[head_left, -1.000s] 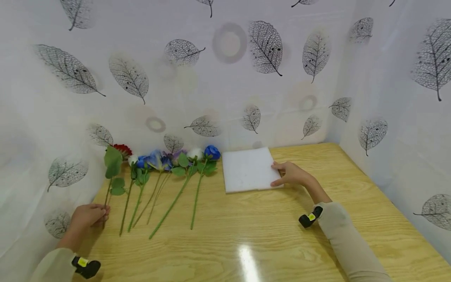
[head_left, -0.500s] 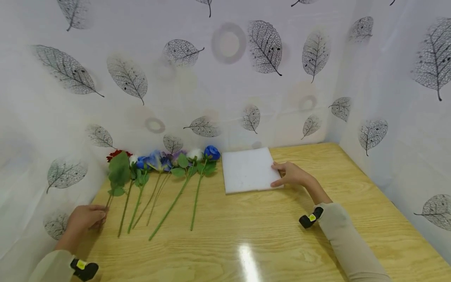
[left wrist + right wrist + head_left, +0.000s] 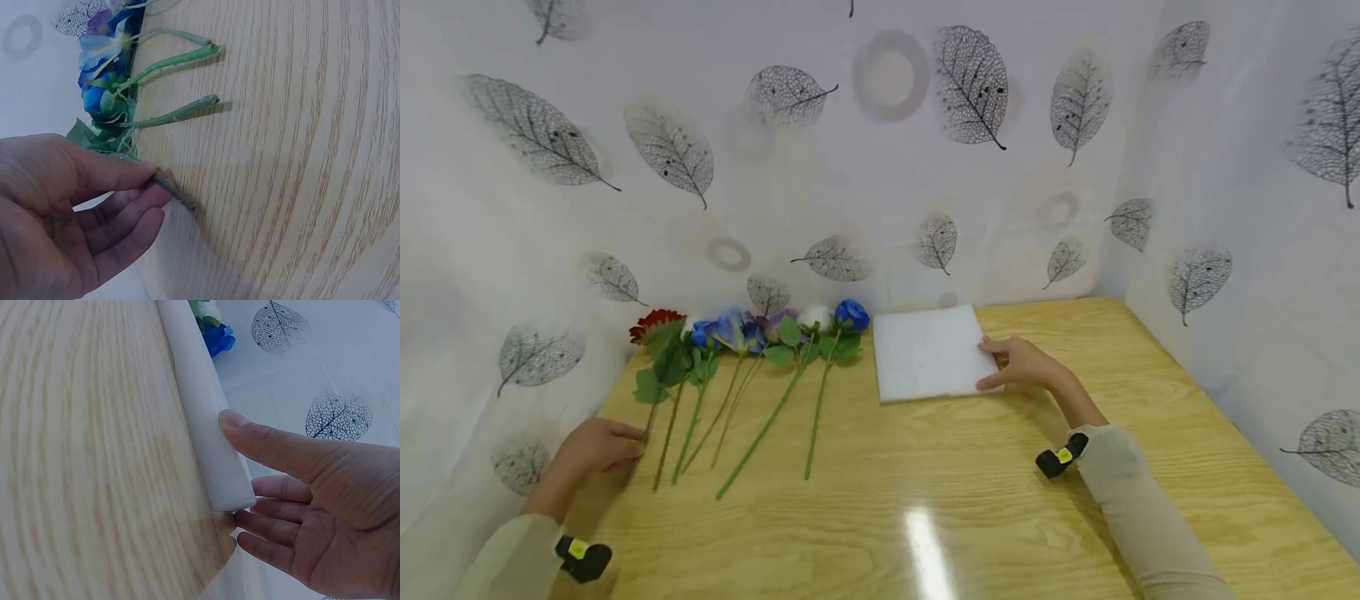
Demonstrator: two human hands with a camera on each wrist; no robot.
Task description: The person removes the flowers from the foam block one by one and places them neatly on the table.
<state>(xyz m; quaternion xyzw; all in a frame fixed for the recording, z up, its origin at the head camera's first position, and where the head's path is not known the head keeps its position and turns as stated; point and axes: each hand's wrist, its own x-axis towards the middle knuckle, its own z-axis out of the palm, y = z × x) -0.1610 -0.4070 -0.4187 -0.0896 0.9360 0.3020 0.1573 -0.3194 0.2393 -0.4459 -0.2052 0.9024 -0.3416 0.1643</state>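
Observation:
At the left end of a row of flowers, my left hand (image 3: 597,448) pinches the lower stem of a red flower (image 3: 657,323) with green leaves. Close up in the left wrist view, thumb and fingers hold that thin stem (image 3: 179,194), its cut end sticking out past them. My right hand (image 3: 1028,367) touches the right edge of a flat white foam sheet (image 3: 925,354). In the right wrist view the thumb rests on the foam sheet (image 3: 209,437), while the other fingers lie loosely extended by its end.
Blue, purple and white flowers lie side by side, among them a blue rose (image 3: 852,315) nearest the foam. They lie on a wood-grain table (image 3: 880,533). A white leaf-patterned curtain (image 3: 820,192) encloses the back and both sides.
My left hand shifts slightly right, and the red flower's leaves swing right, closer to the neighbouring stems. My right hand stays on the foam sheet. The head view tilts down a little.

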